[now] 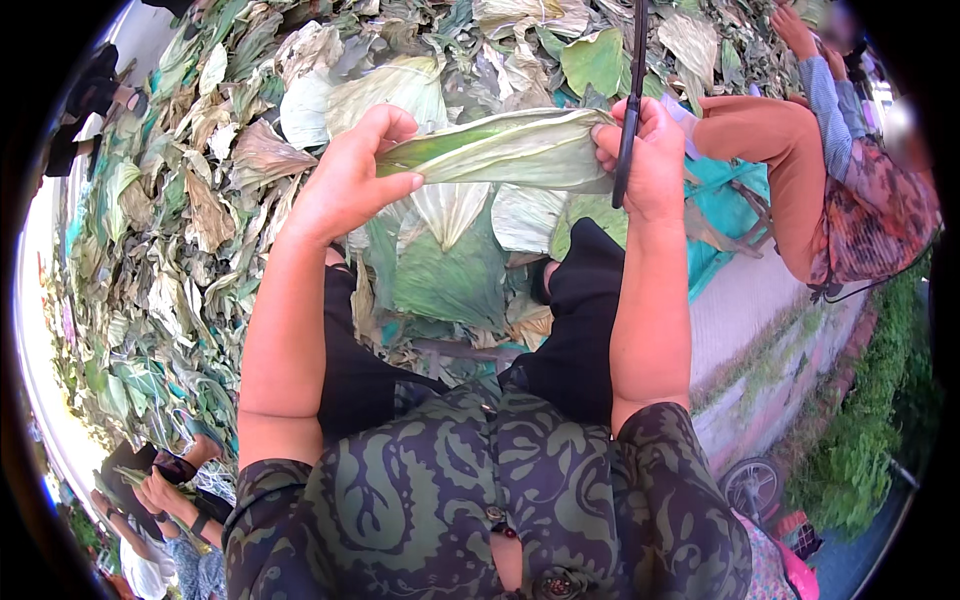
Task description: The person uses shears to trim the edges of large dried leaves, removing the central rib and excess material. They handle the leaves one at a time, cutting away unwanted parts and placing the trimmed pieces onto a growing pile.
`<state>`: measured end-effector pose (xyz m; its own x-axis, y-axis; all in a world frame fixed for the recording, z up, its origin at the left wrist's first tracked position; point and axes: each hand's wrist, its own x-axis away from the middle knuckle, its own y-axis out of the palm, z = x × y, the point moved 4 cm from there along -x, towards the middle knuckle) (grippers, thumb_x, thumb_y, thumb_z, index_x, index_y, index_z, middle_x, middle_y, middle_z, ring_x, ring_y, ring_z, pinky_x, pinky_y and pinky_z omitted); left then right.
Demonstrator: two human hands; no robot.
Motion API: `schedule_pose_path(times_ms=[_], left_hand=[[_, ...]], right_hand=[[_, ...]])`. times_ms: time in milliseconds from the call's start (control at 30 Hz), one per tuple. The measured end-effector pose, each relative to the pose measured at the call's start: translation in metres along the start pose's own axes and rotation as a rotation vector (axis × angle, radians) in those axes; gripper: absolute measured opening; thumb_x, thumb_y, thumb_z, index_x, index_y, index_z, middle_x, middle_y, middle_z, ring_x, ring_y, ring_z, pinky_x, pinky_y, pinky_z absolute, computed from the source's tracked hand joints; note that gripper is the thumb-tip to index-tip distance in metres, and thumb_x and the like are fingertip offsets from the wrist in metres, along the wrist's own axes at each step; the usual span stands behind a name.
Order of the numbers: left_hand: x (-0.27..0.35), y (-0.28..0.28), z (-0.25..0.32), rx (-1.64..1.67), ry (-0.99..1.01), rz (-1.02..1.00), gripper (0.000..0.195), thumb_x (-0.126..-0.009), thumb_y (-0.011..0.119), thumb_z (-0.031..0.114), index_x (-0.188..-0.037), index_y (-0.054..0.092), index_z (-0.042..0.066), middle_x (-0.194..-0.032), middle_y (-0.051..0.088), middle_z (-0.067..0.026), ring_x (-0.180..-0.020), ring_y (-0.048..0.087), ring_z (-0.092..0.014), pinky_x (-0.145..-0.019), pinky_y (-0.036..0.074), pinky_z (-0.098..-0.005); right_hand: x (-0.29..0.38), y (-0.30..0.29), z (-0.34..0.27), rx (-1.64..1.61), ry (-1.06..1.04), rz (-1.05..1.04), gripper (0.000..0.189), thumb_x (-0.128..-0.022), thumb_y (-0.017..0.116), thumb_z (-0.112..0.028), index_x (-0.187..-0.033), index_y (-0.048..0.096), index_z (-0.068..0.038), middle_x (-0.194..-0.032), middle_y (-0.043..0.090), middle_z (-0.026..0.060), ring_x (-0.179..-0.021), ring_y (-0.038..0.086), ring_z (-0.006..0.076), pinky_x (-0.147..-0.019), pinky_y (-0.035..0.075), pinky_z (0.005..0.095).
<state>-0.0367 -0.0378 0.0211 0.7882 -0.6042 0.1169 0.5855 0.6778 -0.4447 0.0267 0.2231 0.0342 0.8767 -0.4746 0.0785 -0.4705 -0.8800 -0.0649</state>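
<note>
A folded, dried pale-green leaf [517,150] is stretched crosswise between my two hands. My left hand [367,165] grips its narrow greener end between thumb and fingers. At its wider end, my right hand [649,154] pinches the leaf and also holds a long dark tool [632,124], which looks like scissors or a blade and points away from me. Under the leaf, flattened green and whitish leaves lie between my legs, the large green leaf [454,274] among them.
A wide heap of dry leaves [202,210] spreads ahead and to the left. Close on the right sits a person in brown trousers [787,165], beside a teal sheet [712,217]. Other people are at the lower left [169,495] and upper left. A wheel [750,487] shows lower right.
</note>
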Motion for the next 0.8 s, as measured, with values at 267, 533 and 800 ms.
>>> schedule_pose_path(times_ms=[267,533,800], left_hand=[[0.009,-0.009,-0.013,-0.168,0.148,-0.033,0.022,-0.067,0.066,0.000,-0.086,0.054,0.003,-0.095,0.052,-0.0034,-0.086,0.049,-0.013,-0.081,0.038,-0.0252],[0.017,-0.026,-0.027,0.167,-0.031,0.041,0.012,-0.071,0.066,0.003,-0.082,0.062,-0.001,-0.081,0.057,-0.0022,-0.075,0.053,-0.009,-0.067,0.042,-0.0225],[0.013,-0.020,-0.029,0.177,-0.206,0.065,0.013,-0.072,0.062,-0.002,-0.085,0.061,0.003,-0.078,0.057,0.0027,-0.066,0.047,-0.002,-0.060,0.038,-0.0164]], right_hand=[[-0.003,0.002,0.004,-0.043,0.085,-0.005,0.025,-0.065,0.064,0.000,-0.083,0.048,-0.006,-0.061,0.052,0.0003,-0.044,0.049,0.0081,-0.039,0.038,0.0192],[-0.007,0.007,0.005,0.020,0.012,-0.002,0.026,-0.064,0.063,0.002,-0.083,0.047,-0.005,-0.064,0.051,0.0014,-0.046,0.049,0.0088,-0.041,0.039,0.0199],[-0.002,0.017,-0.001,0.245,-0.143,0.057,0.025,-0.060,0.062,0.002,-0.081,0.050,-0.001,-0.068,0.049,-0.0019,-0.057,0.044,0.0055,-0.051,0.037,0.0204]])
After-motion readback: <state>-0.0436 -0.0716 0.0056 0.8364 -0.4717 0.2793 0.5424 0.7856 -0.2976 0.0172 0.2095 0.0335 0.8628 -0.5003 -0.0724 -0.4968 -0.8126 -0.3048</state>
